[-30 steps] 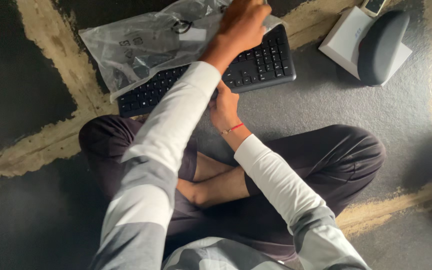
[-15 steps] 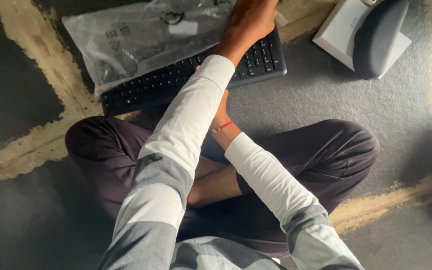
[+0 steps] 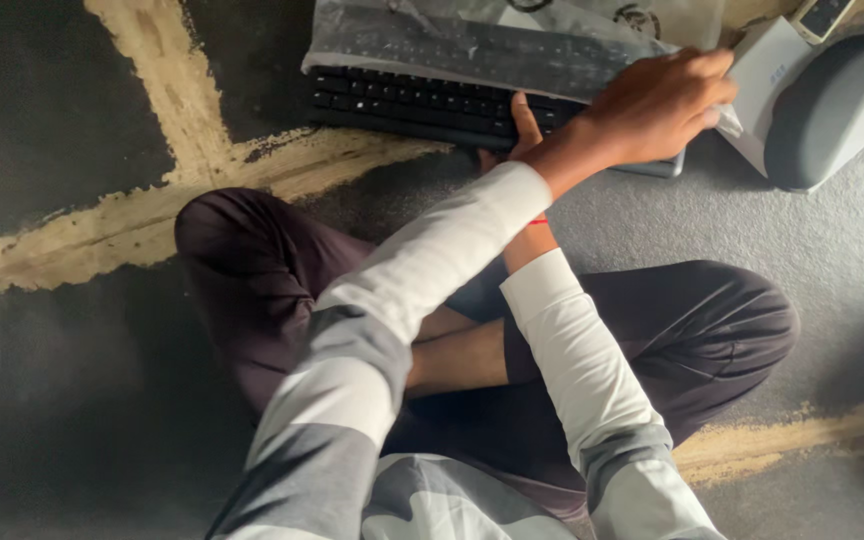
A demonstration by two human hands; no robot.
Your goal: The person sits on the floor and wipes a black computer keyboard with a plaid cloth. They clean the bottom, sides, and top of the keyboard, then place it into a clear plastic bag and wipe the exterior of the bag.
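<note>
On the floor, the left hand (image 3: 657,105) pinches the clear plastic bag (image 3: 512,45) at the black keyboard's (image 3: 422,100) right end; the right hand (image 3: 520,130), mostly hidden, grips its near edge.

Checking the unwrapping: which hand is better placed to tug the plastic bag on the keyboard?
Left, probably. The left hand rests on the plastic bag's right end, fingers curled over it. The right hand, mostly hidden under the left sleeve, shows only a thumb at the keyboard's near edge.

Black keyboard (image 3: 402,100) lies half inside clear bag (image 3: 512,40).
</note>
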